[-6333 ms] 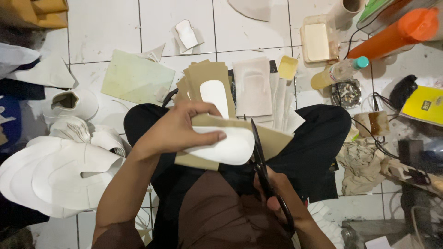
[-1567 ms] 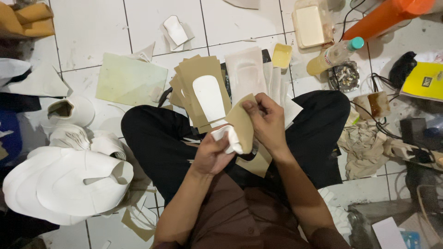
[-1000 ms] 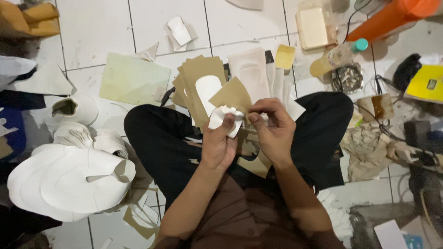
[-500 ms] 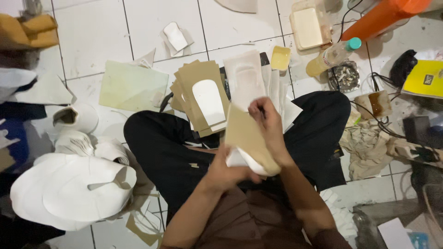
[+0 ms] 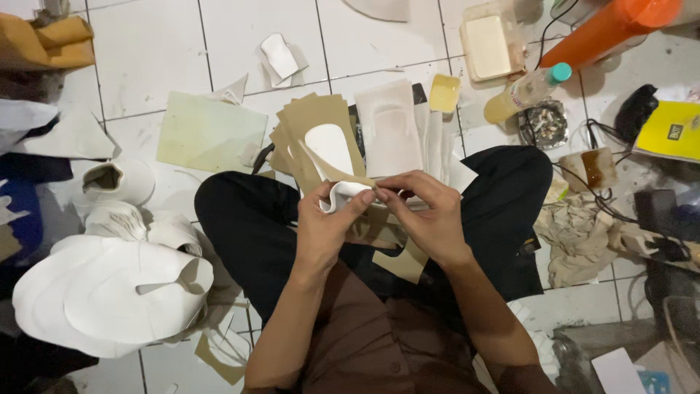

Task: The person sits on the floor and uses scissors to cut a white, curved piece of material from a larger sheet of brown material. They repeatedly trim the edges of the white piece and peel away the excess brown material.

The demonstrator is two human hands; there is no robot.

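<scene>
I sit cross-legged on a tiled floor. My left hand (image 5: 326, 226) and my right hand (image 5: 426, 215) meet above my lap, both pinching a white insole-shaped piece (image 5: 343, 194) stuck to a tan cardboard sheet (image 5: 394, 252). The white piece curls up at its edge between my fingertips. The cardboard hangs down below my hands over my black trousers. Just beyond my hands lies a stack of tan cardboard sheets (image 5: 313, 128) with a white insole shape (image 5: 329, 148) on top.
White foam cut-outs (image 5: 109, 292) are heaped at the left. A pale green sheet (image 5: 208, 135) and white padded pieces (image 5: 390, 128) lie ahead. At the right are an orange tube (image 5: 605, 29), a bottle (image 5: 525, 91), a yellow box (image 5: 671, 131), crumpled cloth (image 5: 576, 230) and cables.
Earlier my right hand cut the cardboard with scissors. The scissors are gone from my hands. Since half a second ago the cardboard has dropped lower and the white piece's edge has curled up between both hands.
</scene>
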